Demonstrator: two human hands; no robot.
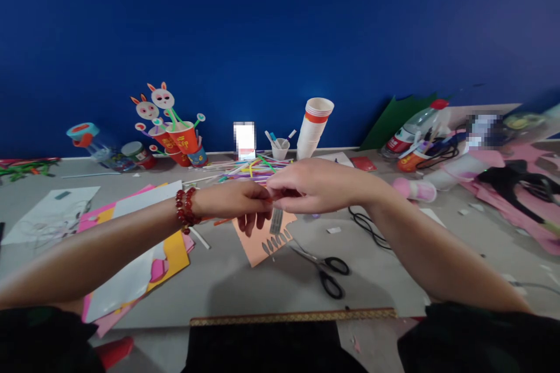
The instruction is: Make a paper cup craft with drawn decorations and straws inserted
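My left hand (238, 201), with a red bead bracelet (186, 208) at its wrist, is closed in a pinch. My right hand (315, 185) meets it fingertip to fingertip, also pinching. A tiny orange bit shows between the fingertips, too small to name. Just below them is a grey patterned strip (276, 221); whether it is held or lying down I cannot tell. Under the hands lies a sheet of orange paper (256, 247) with a row of leaf-shaped holes cut in it. Black-handled scissors (326, 271) rest beside the paper, their tips near its edge.
Stacked coloured paper (177, 259) lies to the left. Behind the hands are a pile of coloured sticks (251, 171), a stack of paper cups (312, 128) and rabbit-faced cup crafts (181, 139). At right stand a plastic bottle (411, 128) and a black glue gun (511, 183).
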